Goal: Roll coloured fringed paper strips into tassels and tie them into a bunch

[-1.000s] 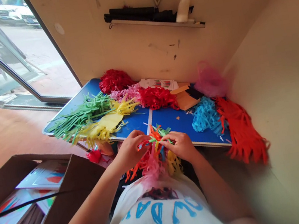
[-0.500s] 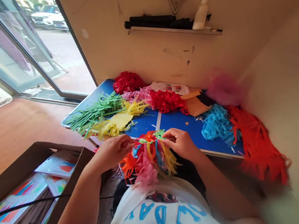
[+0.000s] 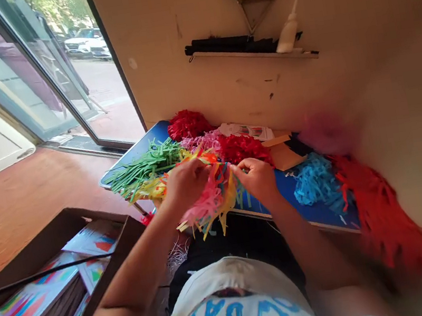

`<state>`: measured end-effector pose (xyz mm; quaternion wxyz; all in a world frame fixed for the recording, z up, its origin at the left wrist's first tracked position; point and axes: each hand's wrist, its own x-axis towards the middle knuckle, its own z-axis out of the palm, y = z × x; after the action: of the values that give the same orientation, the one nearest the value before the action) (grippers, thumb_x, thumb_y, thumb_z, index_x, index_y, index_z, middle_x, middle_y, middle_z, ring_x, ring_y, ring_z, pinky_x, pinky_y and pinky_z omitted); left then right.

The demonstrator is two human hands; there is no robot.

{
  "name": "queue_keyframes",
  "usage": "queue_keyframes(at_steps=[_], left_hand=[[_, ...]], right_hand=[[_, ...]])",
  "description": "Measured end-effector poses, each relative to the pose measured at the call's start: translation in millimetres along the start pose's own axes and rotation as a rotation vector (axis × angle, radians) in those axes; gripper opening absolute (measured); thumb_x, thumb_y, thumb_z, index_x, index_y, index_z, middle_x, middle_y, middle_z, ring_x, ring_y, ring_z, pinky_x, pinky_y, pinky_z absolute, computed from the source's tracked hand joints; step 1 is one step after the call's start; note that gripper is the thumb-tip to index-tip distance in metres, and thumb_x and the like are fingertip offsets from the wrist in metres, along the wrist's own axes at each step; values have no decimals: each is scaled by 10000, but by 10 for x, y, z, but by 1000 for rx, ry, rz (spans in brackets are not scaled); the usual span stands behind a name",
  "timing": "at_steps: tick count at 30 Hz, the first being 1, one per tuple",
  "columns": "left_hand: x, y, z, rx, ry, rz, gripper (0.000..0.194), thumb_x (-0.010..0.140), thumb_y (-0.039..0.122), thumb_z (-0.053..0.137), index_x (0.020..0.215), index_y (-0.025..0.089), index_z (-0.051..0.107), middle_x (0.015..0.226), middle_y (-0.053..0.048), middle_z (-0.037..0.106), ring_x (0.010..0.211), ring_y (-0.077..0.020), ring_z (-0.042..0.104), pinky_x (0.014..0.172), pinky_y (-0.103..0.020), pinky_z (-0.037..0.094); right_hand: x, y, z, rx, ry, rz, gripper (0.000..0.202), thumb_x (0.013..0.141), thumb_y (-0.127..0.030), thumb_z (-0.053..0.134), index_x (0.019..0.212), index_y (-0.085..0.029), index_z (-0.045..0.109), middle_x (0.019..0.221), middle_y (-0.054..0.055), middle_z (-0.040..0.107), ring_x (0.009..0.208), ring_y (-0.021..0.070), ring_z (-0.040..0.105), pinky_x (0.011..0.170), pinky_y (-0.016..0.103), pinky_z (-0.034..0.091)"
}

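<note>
"How are the hands placed?"

"The left hand [image 3: 189,185] is curled nearly closed on one end of the multicoloured fringe [image 3: 205,201]; the right hand [image 3: 258,178] has thumb and forefinger pinched at the other. The exact fingertip contact is too small to be sure of."

"Where does the fringe hang?"

"Between the hands, at the near edge of the counter [image 3: 286,189], its lower tips dangling."

"What could go wrong?"

"If either pinch slackens, the top could sag and the strips bunch. Too hard a pull might tear them. The yellow fringe [image 3: 148,190] lies close by the left hand, so loose tips could tangle. The red fringe [image 3: 388,215] droops over the near right corner; a knock could drag it off."
</note>
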<state>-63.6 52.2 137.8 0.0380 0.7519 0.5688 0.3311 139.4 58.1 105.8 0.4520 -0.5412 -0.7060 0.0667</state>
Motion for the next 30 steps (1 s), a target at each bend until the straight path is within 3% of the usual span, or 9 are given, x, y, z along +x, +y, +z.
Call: queue_keyframes(at_steps=[5, 10, 14, 17, 20, 22, 24, 26, 30], left_hand=[[-395, 79, 637, -314, -192, 43, 238, 918, 256, 453, 958, 179, 675, 693, -11, 670, 619, -141, 599, 593, -232, 390], [-687, 170, 811, -324, -234, 5, 318, 923, 243, 466, 1204, 185, 603, 745, -28, 707, 667, -167, 648, 615, -251, 431], [-800, 222, 948, -513, -266, -8, 426, 923, 250, 464, 1341, 174, 493, 761, -24, 705, 629, -149, 633, 593, -245, 453], [-925, 118, 1038, -759, -341, -59, 469, 931, 354, 490, 1359, 163, 469, 720, -6, 680, 511, -113, 571, 503, -213, 438], [-1057, -139, 1003, -827, -505, -139, 429, 947, 492, 438, 1007, 135, 669, 667, -34, 676, 480, -109, 564, 468, -204, 437], [-1104, -307, 896, -770, -699, -81, 469, 934, 526, 453, 828, 143, 702, 660, -56, 702, 531, -132, 622, 507, -208, 474], [-1081, -383, 754, -656, -781, 73, 392, 886, 510, 551, 812, 170, 731, 730, -68, 743, 630, -160, 676, 581, -216, 507], [-964, -327, 612, -552, -681, 165, 308, 868, 465, 595, 881, 200, 752, 838, -69, 768, 719, -175, 698, 640, -225, 520], [-460, 88, 422, -653, -210, 102, 296, 914, 404, 546, 973, 183, 734, 811, -54, 759, 714, -159, 693, 658, -232, 528]], right_hand=[[-428, 237, 263, 379, -81, 202, 357, 858, -455, 590, 621, -203, 680, 627, 12, 660, 606, 162, 590, 608, 276, 452], [-681, 270, 333, 559, -155, 318, 215, 805, -386, 652, 770, -195, 744, 728, 20, 712, 672, 174, 634, 663, 278, 494], [-695, 327, 375, 757, -144, 461, 252, 762, -451, 693, 727, -202, 675, 605, -12, 634, 552, 145, 580, 552, 257, 474], [-608, 505, 184, 916, -79, 541, 326, 767, -549, 658, 753, -234, 576, 605, -28, 593, 552, 148, 580, 548, 274, 499], [-481, 826, -235, 1028, 22, 563, 371, 714, -540, 719, 711, -248, 490, 541, -73, 466, 478, 117, 496, 541, 274, 507], [-411, 1043, -543, 1014, 151, 560, 389, 666, -505, 767, 686, -249, 475, 490, -108, 336, 392, 84, 346, 423, 215, 404], [-370, 1186, -796, 902, 244, 543, 375, 641, -495, 782, 693, -243, 509, 489, -108, 346, 383, 75, 306, 378, 195, 323], [-356, 1211, -964, 766, 178, 508, 340, 638, -478, 789, 714, -225, 575, 553, -74, 479, 439, 82, 403, 421, 205, 357], [-362, 950, -1097, 605, -228, 357, 256, 723, -432, 750, 712, -191, 664, 614, -36, 564, 509, 92, 457, 489, 224, 361]])
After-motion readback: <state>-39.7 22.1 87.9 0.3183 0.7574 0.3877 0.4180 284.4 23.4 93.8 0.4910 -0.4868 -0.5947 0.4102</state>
